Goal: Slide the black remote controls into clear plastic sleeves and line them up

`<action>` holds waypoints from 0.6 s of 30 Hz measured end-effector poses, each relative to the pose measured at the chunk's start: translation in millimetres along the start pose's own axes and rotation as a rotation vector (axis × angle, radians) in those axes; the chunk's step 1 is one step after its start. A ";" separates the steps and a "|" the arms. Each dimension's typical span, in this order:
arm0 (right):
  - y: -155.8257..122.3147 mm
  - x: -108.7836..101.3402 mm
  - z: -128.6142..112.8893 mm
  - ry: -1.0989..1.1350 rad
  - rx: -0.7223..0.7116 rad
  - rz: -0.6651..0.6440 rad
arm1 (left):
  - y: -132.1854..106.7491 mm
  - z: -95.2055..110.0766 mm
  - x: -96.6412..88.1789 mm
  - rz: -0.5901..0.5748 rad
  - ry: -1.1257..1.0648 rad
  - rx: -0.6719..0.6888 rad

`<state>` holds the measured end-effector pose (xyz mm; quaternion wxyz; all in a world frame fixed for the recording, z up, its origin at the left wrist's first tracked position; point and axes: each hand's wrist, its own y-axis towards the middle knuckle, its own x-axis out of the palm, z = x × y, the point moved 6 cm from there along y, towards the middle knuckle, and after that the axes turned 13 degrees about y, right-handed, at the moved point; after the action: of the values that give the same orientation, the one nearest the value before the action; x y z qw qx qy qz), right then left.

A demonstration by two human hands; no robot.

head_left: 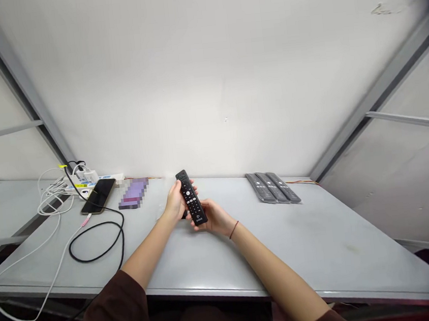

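My left hand point(175, 203) curls around the slim, button-studded black plastic remote point(191, 197), my right hand point(215, 217) half-open, cradling its lower end; three wrapped remotes point(273, 187) lie at two o'clock.

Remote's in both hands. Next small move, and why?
I'd probably turn the black remote control over to see its back: only the button face shows now, and the left hand and right hand both hold it, clear of the table.

Markings on the black remote control point(191, 198) are too small to read.
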<state>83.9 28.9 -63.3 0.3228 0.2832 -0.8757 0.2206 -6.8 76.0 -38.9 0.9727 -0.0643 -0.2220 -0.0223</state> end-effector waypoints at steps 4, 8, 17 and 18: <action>-2.6 5.7 5.2 -0.054 0.005 -0.016 | 2.4 0.2 -3.4 0.055 -0.127 -0.058; -3.0 4.3 6.3 -0.129 -0.034 0.041 | 0.7 2.9 3.2 -0.023 -0.258 -0.058; -3.3 -1.4 -2.9 -0.170 -0.173 0.098 | 0.7 -11.8 3.3 -0.024 -0.061 -0.148; -3.2 -2.1 -4.2 -0.177 -0.192 0.118 | 0.6 -12.9 3.6 -0.026 -0.023 -0.145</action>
<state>89.2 29.7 -61.2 0.2563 0.2174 -0.9330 0.1285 2.1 74.8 -48.9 0.9624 -0.1317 -0.2321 -0.0502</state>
